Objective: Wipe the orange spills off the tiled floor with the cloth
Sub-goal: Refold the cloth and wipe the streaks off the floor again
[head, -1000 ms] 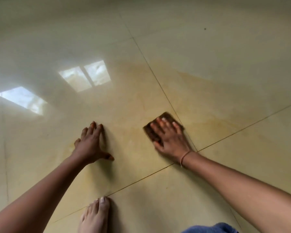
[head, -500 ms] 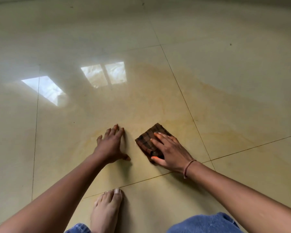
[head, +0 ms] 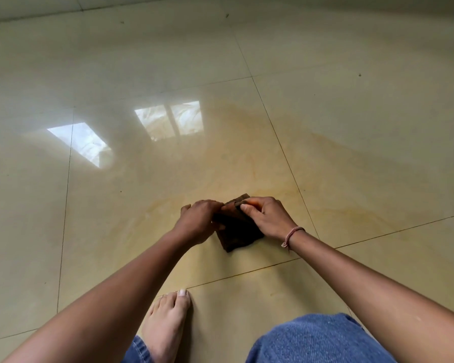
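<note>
A dark brown checked cloth [head: 238,233] lies folded on the glossy cream tiled floor [head: 351,113], just in front of me. My left hand [head: 198,222] grips its left edge with curled fingers. My right hand [head: 266,217] pinches the cloth's far corner between thumb and fingers, lifting that corner a little. Pale orange smears [head: 247,163] spread over the tile beyond the cloth and across the grout line to the right [head: 364,205].
My bare left foot [head: 168,320] stands on the tile below the hands, and my knee in blue jeans [head: 317,339] is at the bottom right. Bright window reflections [head: 168,119] lie on the floor at the left. A wall edge [head: 37,18] runs along the top.
My left hand has left the floor and taken hold of the cloth's left edge. My right hand went from pressing flat on the cloth to pinching its far corner.
</note>
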A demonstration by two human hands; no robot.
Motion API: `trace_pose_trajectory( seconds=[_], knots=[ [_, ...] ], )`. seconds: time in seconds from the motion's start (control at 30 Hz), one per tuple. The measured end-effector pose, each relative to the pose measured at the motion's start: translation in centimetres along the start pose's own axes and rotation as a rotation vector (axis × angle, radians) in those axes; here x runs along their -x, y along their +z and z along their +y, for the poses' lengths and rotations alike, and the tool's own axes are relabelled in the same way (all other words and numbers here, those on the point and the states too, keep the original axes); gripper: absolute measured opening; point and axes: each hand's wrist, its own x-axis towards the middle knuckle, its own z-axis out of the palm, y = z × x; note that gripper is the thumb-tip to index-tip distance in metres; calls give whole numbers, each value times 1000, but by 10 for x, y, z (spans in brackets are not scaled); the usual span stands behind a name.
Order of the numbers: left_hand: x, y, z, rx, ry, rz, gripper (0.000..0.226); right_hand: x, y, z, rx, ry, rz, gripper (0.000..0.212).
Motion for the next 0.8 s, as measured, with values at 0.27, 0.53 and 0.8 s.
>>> trace_pose_trajectory(
  seconds=[0.27,0.53,0.8],
  knots=[
    [-10,-12,12,366,-104,124,18,2,-5,-2,128,-63,-42,37],
    [-27,-57,43,551,-20,378,16,-20,-82,-58,277,-212,445,29],
    [-30,-50,45,239,44,320,17,41,-62,-20,691,-407,343,34]
  ],
)
